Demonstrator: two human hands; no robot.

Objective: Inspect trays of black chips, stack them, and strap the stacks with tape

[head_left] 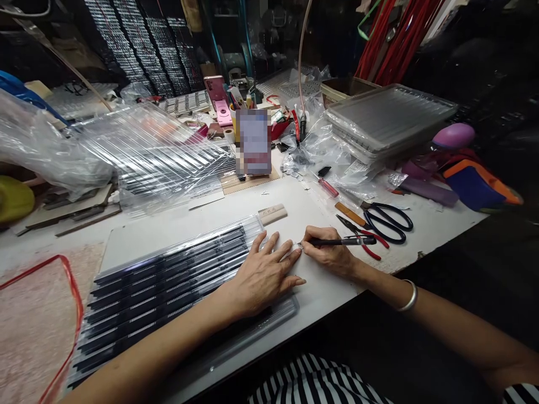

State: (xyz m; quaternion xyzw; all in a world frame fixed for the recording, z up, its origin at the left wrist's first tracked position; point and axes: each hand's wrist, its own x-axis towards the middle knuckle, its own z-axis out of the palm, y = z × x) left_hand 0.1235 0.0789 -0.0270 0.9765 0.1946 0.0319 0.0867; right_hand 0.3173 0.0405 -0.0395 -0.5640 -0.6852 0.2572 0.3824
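Observation:
My right hand (330,251) is closed around a black pen (343,242), its tip at a small white slip (297,246) on the white tabletop. Spread beside it, my left hand (267,272) lies over the right end of a clear plastic tray (255,223), its fingertips reaching the slip. Rows of long black strips (168,283) with light markings fill this tray; my left forearm hides part of them. Just beyond my left fingers lies a pale block with handwriting (272,214).
To the right lie scissors (389,221), red-handled pliers (370,241) and a red screwdriver (328,187). Stacked clear trays (391,118) stand behind them. A blurred-out panel (255,140) and a pink phone (216,90) stand at the back. More ridged trays (160,148) are at the left.

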